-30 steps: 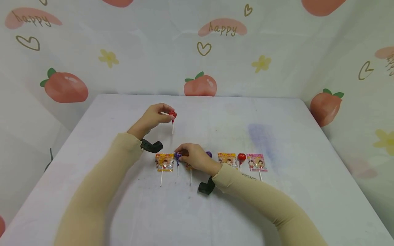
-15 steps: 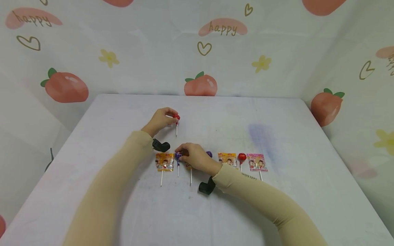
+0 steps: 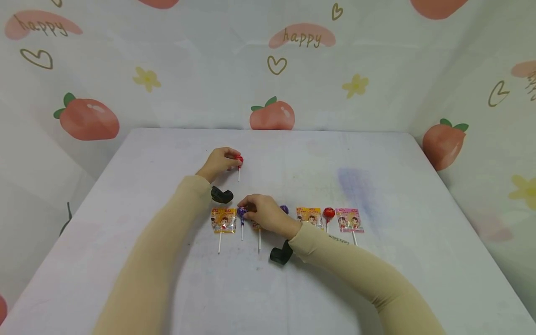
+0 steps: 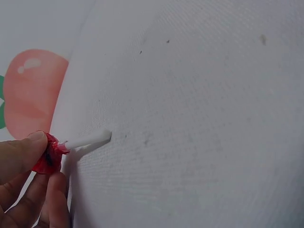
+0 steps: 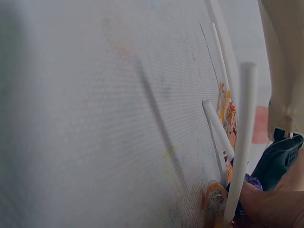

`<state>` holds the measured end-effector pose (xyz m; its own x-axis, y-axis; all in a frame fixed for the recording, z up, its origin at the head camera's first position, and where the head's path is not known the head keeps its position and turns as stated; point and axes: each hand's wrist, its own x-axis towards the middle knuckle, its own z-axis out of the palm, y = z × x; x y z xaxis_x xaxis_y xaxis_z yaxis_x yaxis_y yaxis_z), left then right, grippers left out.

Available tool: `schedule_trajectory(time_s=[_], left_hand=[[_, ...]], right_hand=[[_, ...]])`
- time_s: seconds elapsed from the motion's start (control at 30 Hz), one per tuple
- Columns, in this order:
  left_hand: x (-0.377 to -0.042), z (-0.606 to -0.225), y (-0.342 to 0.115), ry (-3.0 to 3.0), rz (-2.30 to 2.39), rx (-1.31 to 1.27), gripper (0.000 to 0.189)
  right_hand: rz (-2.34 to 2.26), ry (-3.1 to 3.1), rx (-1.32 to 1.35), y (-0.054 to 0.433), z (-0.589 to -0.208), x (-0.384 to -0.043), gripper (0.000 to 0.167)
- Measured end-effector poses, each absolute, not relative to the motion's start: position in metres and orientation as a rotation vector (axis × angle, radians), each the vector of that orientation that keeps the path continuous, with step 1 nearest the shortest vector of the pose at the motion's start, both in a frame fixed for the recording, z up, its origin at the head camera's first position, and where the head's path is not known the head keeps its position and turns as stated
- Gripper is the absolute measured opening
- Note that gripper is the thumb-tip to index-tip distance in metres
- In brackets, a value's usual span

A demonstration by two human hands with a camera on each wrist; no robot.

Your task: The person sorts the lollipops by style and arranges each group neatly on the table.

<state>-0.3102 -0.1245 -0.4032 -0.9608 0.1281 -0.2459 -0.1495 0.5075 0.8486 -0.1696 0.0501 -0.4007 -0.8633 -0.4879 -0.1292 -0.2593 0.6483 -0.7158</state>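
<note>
My left hand pinches a red-wrapped lollipop by its head, over the far part of the table, left of middle. In the left wrist view the thumb presses on the red wrapper, and the white stick points away over the cloth. At the row of lollipops, my right hand pinches the head of a purple lollipop, whose stick points toward the near edge. Under that hand an orange-packet lollipop is partly hidden, its stick showing. Another purple lollipop peeks out behind the knuckles.
Left of the purple lollipop lies an orange-packet lollipop. To the right are another orange packet, a red lollipop and a pink packet, partly overlapped by my right sleeve. White cloth covers the table; a printed curtain hangs behind.
My left hand has moved a little right and nearer with the red lollipop, mostly in the first half second. My right hand has stayed at the purple lollipop.
</note>
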Motion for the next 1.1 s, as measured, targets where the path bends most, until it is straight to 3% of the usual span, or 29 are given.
schedule_trajectory(time_s=[1.1], left_hand=[[-0.3062,-0.4062,-0.1229,2.565,1.386,0.025,0.033]], right_hand=[[-1.050,2.563,-0.600,0.0499,-0.4004,-0.1696,0.025]])
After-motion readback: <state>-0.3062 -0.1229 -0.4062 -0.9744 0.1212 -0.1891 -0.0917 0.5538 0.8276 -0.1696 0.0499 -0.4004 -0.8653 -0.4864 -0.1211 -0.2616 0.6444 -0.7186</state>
